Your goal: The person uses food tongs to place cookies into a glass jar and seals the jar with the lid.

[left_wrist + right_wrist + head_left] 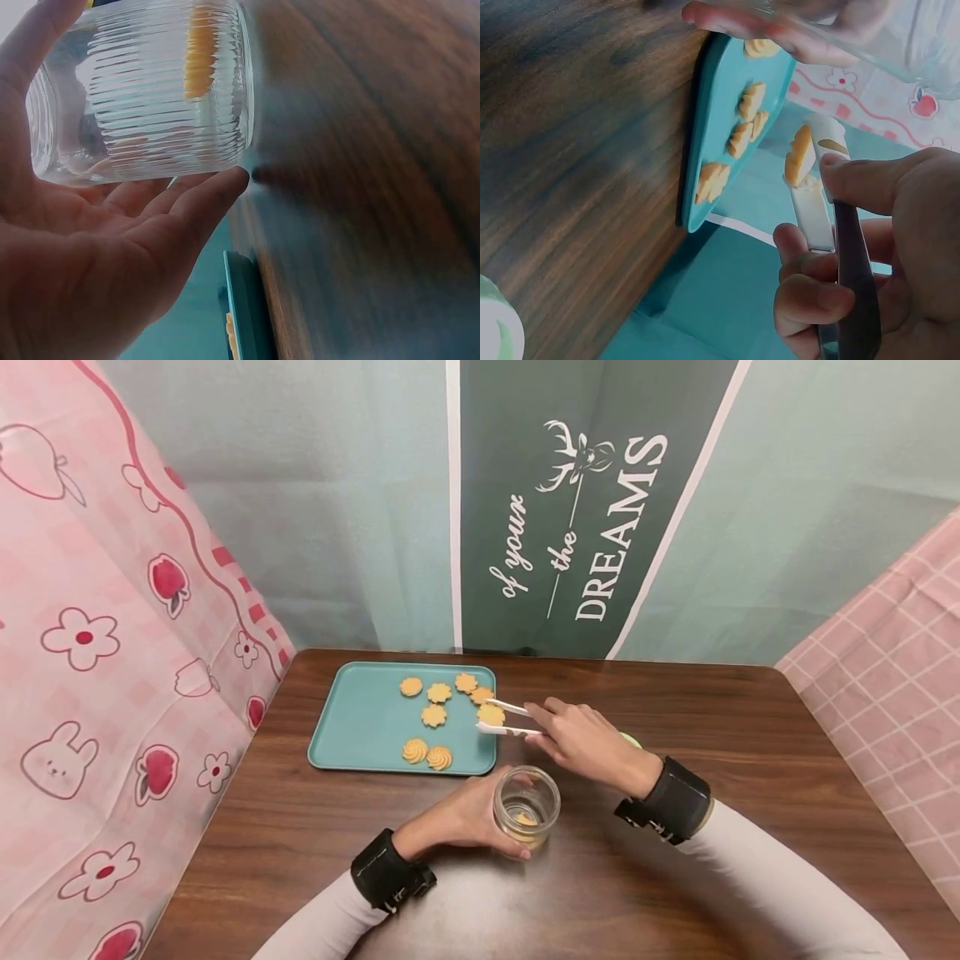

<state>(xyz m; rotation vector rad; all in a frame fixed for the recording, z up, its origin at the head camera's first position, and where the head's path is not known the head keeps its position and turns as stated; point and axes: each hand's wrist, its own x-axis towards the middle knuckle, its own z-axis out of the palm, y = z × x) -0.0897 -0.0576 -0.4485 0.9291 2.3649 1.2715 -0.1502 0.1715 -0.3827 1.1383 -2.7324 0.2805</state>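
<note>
A teal tray (360, 727) lies on the wooden table (750, 760) with several flower-shaped cookies (435, 716) on it. My right hand (551, 727) grips white tongs (510, 718), whose tips pinch one cookie (491, 715) at the tray's right edge. The right wrist view shows that cookie (799, 154) between the tongs (817, 202), apart from the tray (720, 150). In front of the tray, my left hand (480, 814) holds a ribbed glass jar (527, 810) on the table. The jar (142, 90) has a cookie (199, 52) inside, and my fingers (202, 199) curl under it.
A green round object (632, 740) peeks out behind my right wrist; it shows green and white (495, 330) in the right wrist view. Patterned cloth hangs on the left, back and right sides of the table. Bare wood stretches to the right.
</note>
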